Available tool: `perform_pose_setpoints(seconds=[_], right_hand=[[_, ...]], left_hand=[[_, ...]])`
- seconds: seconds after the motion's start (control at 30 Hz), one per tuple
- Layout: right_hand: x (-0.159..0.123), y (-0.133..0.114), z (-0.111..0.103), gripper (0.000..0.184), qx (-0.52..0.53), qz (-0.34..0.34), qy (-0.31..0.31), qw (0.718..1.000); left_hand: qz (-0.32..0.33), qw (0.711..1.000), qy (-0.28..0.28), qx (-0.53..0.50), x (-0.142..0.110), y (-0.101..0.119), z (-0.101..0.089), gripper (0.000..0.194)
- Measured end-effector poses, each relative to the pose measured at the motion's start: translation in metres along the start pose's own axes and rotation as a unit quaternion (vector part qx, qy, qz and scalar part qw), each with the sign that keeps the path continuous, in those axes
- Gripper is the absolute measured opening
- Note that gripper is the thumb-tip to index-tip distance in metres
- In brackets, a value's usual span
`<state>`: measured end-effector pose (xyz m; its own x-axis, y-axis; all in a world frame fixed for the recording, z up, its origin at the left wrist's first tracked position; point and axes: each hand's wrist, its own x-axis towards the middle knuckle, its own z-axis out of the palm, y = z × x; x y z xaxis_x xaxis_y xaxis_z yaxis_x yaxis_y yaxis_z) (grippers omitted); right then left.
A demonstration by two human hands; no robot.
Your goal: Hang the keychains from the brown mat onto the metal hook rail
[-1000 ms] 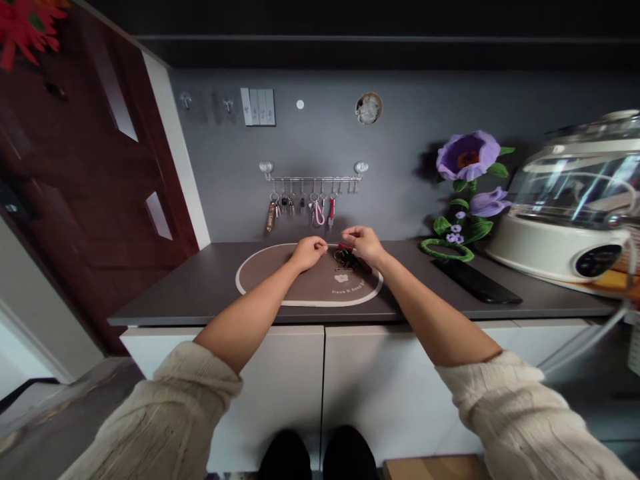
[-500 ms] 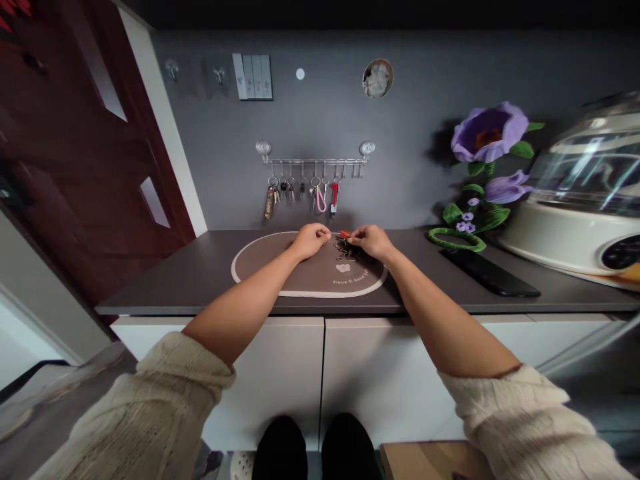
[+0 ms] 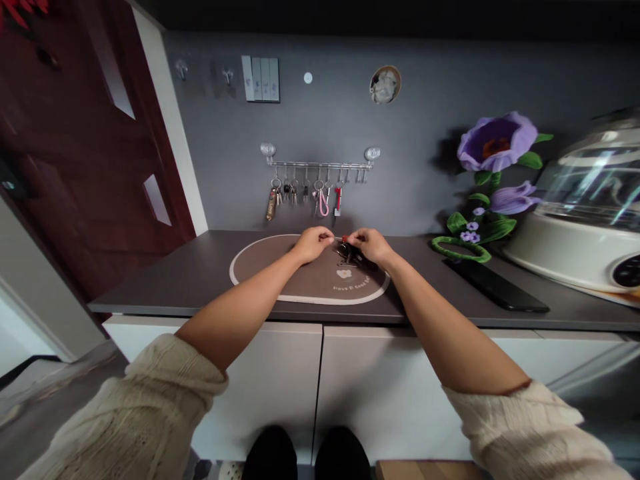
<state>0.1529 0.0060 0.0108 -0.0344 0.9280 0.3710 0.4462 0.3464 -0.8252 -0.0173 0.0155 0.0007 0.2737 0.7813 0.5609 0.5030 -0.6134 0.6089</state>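
One mat [image 3: 263, 257], one key bunch [image 3: 347, 252] — left hand [image 3: 313, 245], right hand [image 3: 371, 246]: fingers narrow, grip unclear.

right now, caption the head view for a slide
Left hand and right hand beside keys on an oval mat below a hook rail.

**Greys and browns broken by purple, red and pink**

The wall [image 3: 330, 120] is slate grey, the countertop [image 3: 165, 273] darker grey, the cabinet doors [image 3: 265, 380] off-white. The oval mat [image 3: 270, 263] is brown with a cream border, a pale flower print and pale lettering. The key bunch [image 3: 347, 252] is mostly dark, with a touch of red. Above, one loop [image 3: 323, 204] is pink, one tag [image 3: 339, 197] red. The large bloom [image 3: 523, 133] is purple around an orange-brown centre, the leaves [image 3: 500, 230] green, the sleeves [image 3: 130, 400] cream.
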Motion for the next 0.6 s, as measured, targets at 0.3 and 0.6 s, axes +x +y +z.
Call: perform_pose_setpoints(seconds=[0.3, 0.6], right_hand=[[0.0005, -0.0023, -0.0002, 0.009, 0.125, -0.014, -0.013, 0.992], [-0.0035, -0.0093, -0.0007, 0.018, 0.252, 0.013, -0.053, 0.966]], left_hand=[[0.006, 1.000, 0.014, -0.027, 0.0015, 0.0002, 0.0001, 0.017], [0.015, 0.996, -0.006, -0.086, 0.0002, 0.0074, -0.0011, 0.022]])
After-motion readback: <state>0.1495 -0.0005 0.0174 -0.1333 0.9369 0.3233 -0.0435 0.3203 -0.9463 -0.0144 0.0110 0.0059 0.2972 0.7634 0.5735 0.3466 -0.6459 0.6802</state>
